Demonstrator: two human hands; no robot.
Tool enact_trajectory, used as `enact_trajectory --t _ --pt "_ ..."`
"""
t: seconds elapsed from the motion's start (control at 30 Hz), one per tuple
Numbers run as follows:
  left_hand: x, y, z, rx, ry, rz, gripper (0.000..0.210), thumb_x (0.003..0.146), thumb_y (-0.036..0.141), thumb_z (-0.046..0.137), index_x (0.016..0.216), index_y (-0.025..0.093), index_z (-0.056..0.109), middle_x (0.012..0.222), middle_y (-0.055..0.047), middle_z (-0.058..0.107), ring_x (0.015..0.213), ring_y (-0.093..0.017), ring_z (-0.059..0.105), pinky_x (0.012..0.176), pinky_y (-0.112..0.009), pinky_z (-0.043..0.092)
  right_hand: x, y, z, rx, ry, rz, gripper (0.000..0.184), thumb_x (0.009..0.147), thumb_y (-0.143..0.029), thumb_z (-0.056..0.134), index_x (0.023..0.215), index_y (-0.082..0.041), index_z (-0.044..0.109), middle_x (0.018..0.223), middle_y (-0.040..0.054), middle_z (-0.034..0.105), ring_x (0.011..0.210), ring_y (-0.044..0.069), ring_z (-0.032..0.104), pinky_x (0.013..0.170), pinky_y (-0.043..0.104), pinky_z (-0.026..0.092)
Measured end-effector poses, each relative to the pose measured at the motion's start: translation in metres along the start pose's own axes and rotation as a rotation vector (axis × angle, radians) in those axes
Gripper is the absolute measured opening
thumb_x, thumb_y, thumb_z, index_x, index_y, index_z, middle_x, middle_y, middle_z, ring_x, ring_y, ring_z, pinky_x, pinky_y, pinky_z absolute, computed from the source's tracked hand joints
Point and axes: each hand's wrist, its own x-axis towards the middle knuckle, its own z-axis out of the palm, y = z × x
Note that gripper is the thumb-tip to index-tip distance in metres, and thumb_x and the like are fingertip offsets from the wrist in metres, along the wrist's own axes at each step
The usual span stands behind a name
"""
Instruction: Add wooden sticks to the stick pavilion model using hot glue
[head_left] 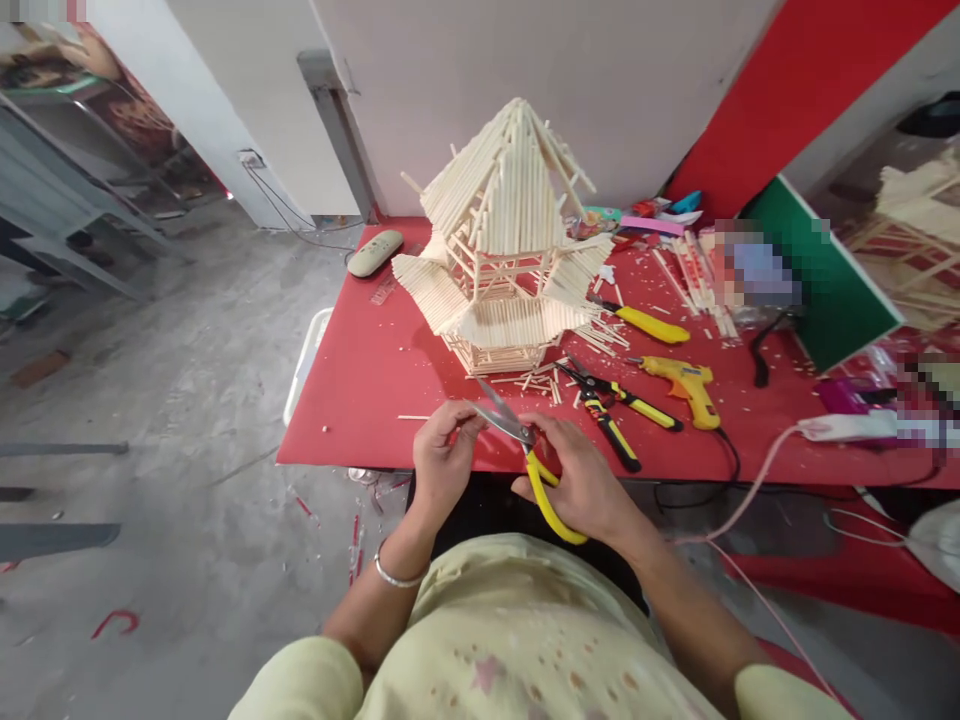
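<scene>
Scissors with yellow handles (546,500) are in my right hand (589,480), their blades parted and pointing up and to the left. My left hand (442,460) is closed in a pinch beside the lower blade; whatever its fingers hold is too small to make out. Just beyond both hands stands a pavilion-like model (514,225) built from thin wooden sticks, with a pointed roof and a flared lower tier. One loose stick (412,417) lies on the table left of my left hand.
The red table (360,370) carries black-and-yellow pliers (619,400), a yellow-handled tool (652,324), a yellow glue gun (690,385) and an eyeglass case (375,254). Stick offcuts lie around the model. A green board (825,270) leans at right; a pink cord (757,485) hangs over the front edge.
</scene>
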Motion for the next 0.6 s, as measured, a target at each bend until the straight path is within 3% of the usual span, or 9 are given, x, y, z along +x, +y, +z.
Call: enact_trajectory --t 0.13,0.4,0.6 --pt "-0.003 0.004 0.011 0.131 -0.053 0.106 0.013 0.09 0.015 0.057 0.089 0.02 0.069 0.088 -0.003 0.07 0.083 -0.016 0.065 0.077 -0.028 0.051 -0.009 0.005 -0.006 -0.078 -0.013 -0.018 0.056 0.084 -0.045 0.064 0.134 -0.025 0.049 0.113 0.0099 0.062 0.103 0.026 0.06 0.088 0.04 0.049" --pt "-0.006 0.015 0.037 0.269 -0.137 0.202 0.015 0.09 0.014 0.057 0.084 0.019 0.07 0.087 -0.005 0.072 0.081 -0.016 0.067 0.074 -0.027 0.052 -0.028 0.02 -0.019 0.015 -0.062 0.049 0.055 0.088 -0.046 0.058 0.136 -0.022 0.047 0.106 0.0088 0.063 0.095 0.023 0.061 0.08 0.034 0.049" --pt "-0.01 0.018 0.05 0.312 -0.125 0.299 0.016 0.089 0.011 0.058 0.085 0.019 0.071 0.082 -0.004 0.072 0.074 -0.014 0.066 0.068 -0.024 0.052 -0.037 0.022 -0.021 0.078 -0.044 0.082 0.045 0.091 -0.046 0.054 0.13 -0.022 0.05 0.106 0.0069 0.066 0.094 0.02 0.063 0.082 0.031 0.047"
